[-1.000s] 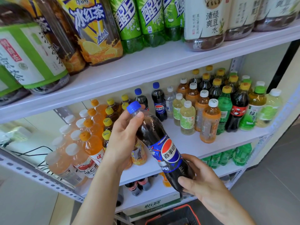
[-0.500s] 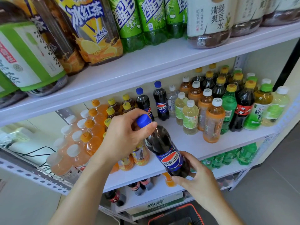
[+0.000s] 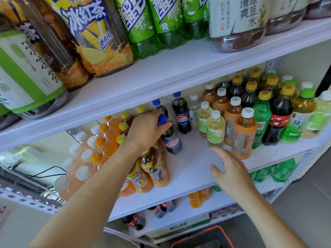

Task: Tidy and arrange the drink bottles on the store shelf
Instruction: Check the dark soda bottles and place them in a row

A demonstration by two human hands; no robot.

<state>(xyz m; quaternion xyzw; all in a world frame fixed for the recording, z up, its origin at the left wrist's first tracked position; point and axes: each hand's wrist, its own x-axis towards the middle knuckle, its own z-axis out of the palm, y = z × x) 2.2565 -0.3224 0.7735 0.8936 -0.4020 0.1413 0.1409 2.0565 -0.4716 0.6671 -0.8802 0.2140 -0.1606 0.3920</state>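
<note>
Two hands work at a white shelf (image 3: pixel 193 167): the left hand (image 3: pixel 145 133) grips a small Pepsi bottle (image 3: pixel 172 143) by its blue-capped neck, standing it just in front of two other Pepsi bottles (image 3: pixel 181 117), seemingly to group the brand, while the right hand (image 3: pixel 231 169) hovers nearby, fingers (image 3: pixel 219 153) spread and holding nothing.

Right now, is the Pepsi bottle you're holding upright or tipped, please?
Roughly upright: the Pepsi bottle stands on the shelf, the left hand gripping its neck.

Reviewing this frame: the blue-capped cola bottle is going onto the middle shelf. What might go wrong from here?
The left hand holds the dark plastic blue-capped cola bottle only at its cap, and it looks tilted; loosening that grip early may topple it. The yellow-labelled amber tea bottles stand beside it, under the wrist, and may get knocked. The open right hand hovers apart, steadying nothing.
</note>
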